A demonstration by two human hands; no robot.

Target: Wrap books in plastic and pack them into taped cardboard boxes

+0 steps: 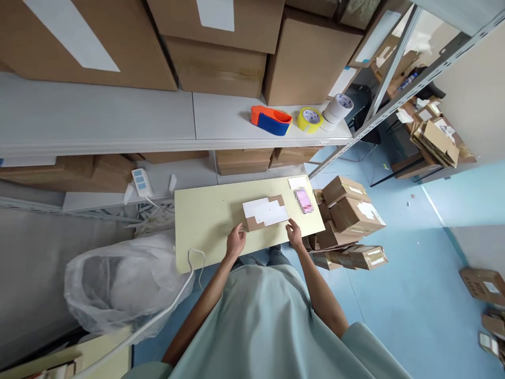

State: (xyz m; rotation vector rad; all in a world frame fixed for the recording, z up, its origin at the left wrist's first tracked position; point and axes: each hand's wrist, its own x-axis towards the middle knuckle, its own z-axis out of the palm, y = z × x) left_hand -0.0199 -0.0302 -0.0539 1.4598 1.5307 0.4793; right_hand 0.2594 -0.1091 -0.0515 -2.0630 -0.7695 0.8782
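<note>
A small brown cardboard box (256,226) is at the middle of the pale yellow table (205,210), with white paper labels (266,210) across much of its top. My left hand (235,241) is at the box's near left corner, its fingers curled in against it. At the near right corner, the bent fingers of my right hand (294,233) close on the edge, beside the end of a label. The undersides of my fingers are hidden. To the right of the box lie a blurred pink item (303,200) and a white paper piece (297,182).
Above the table, a shelf (150,116) bears large cartons, an orange-and-blue tape dispenser (271,120) and tape rolls (310,119). A clear plastic bag (130,279) stands at the left, near a white cable (165,310). Stacked boxes (351,210) stand right of the table.
</note>
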